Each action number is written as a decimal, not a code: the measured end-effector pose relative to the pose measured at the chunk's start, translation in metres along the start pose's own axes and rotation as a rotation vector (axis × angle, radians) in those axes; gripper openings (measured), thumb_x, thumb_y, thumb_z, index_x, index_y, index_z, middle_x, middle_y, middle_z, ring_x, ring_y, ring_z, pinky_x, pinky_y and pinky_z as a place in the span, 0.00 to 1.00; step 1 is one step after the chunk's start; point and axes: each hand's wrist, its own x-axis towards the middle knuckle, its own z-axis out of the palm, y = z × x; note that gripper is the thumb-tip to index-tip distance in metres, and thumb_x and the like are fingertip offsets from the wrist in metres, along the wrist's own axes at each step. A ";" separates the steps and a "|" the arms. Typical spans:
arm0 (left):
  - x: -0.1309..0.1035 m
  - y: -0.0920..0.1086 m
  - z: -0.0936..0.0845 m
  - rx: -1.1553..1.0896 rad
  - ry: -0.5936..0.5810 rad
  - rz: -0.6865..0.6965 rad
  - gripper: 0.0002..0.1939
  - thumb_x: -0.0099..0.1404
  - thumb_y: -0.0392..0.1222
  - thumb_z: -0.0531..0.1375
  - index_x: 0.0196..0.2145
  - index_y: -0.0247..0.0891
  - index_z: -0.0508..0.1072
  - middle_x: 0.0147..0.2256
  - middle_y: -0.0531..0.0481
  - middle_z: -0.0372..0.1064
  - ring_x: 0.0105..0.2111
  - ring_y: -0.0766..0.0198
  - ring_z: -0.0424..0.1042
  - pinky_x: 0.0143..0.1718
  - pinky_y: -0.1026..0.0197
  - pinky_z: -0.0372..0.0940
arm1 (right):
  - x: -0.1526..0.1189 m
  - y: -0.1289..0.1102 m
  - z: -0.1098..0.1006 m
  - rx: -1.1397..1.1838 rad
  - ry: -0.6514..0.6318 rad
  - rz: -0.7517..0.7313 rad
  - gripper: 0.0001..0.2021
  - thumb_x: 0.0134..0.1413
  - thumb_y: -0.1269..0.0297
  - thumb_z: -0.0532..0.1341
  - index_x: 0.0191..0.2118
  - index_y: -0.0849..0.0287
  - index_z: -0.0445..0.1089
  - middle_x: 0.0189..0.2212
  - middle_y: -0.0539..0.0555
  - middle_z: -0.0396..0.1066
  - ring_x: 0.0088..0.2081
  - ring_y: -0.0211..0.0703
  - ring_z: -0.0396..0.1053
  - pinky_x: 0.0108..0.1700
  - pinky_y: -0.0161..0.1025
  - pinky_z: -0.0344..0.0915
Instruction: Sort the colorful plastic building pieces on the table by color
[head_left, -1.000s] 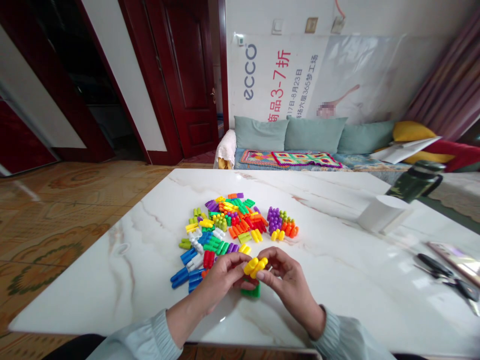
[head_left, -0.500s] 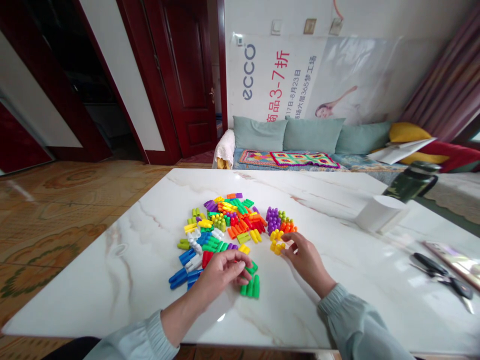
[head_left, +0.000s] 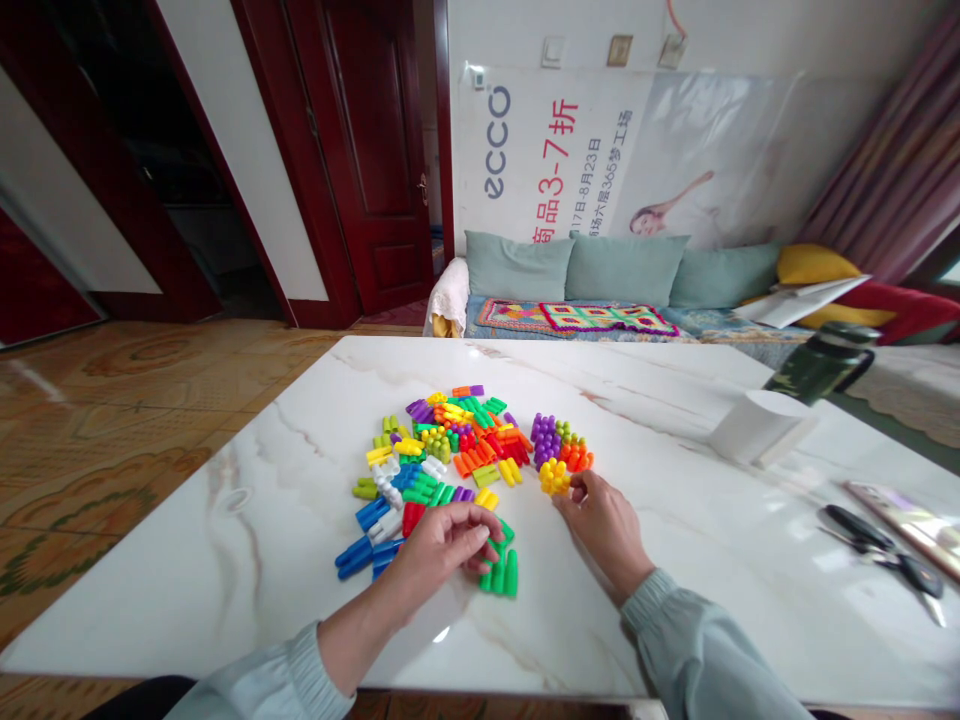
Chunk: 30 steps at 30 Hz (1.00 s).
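My right hand [head_left: 606, 525] is at the near right side of a yellow knobbed block cluster [head_left: 554, 477], its thumb and fingertips against it. Just behind stand purple [head_left: 546, 438] and orange [head_left: 577, 457] knobbed blocks, with olive ones between. My left hand [head_left: 454, 540] hovers with loosely curled, parted fingers and nothing visible in them. Green blocks [head_left: 500, 575] lie beside and partly under its fingertips. A mixed pile of coloured plastic blocks [head_left: 480, 457] spreads beyond it, with blue blocks [head_left: 356, 558] at the left.
The white marbled table [head_left: 300, 460] carries a white cylinder-shaped object [head_left: 761, 425], a camouflage flask [head_left: 821, 362], black-handled scissors [head_left: 885, 548] and a phone [head_left: 907, 520] on the right. Beyond the table is a sofa with cushions [head_left: 626, 268].
My right hand has moved slightly left and nearer me, its fingers closing in. The yellow pieces have come together into one tighter cluster beside the purple and orange blocks. My left hand has barely moved.
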 end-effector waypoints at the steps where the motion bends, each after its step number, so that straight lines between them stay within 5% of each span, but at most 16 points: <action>1: 0.000 0.000 0.000 0.003 -0.002 0.001 0.16 0.59 0.51 0.65 0.36 0.33 0.76 0.36 0.45 0.74 0.33 0.64 0.73 0.33 0.64 0.68 | 0.000 0.000 0.000 -0.004 0.000 -0.002 0.10 0.52 0.59 0.60 0.39 0.57 0.68 0.34 0.51 0.75 0.34 0.43 0.72 0.30 0.35 0.55; 24: 0.000 -0.002 0.000 0.047 -0.017 0.002 0.15 0.59 0.49 0.65 0.36 0.32 0.76 0.35 0.45 0.74 0.32 0.63 0.73 0.33 0.63 0.69 | -0.002 -0.003 0.004 0.070 0.093 -0.035 0.11 0.52 0.58 0.57 0.40 0.56 0.66 0.36 0.53 0.76 0.29 0.42 0.71 0.31 0.37 0.58; 28: 0.001 0.000 -0.003 0.189 0.004 0.052 0.10 0.63 0.43 0.59 0.37 0.33 0.75 0.34 0.45 0.74 0.32 0.61 0.73 0.31 0.62 0.69 | -0.002 -0.002 0.004 0.061 0.082 -0.024 0.10 0.52 0.58 0.58 0.39 0.56 0.65 0.36 0.53 0.75 0.30 0.43 0.71 0.31 0.37 0.58; 30: 0.004 0.001 -0.008 0.413 0.069 0.194 0.09 0.65 0.39 0.56 0.38 0.34 0.75 0.36 0.44 0.74 0.34 0.59 0.73 0.35 0.59 0.69 | -0.005 -0.003 0.003 0.071 0.103 -0.049 0.10 0.52 0.58 0.58 0.39 0.56 0.64 0.35 0.53 0.74 0.30 0.44 0.70 0.31 0.37 0.58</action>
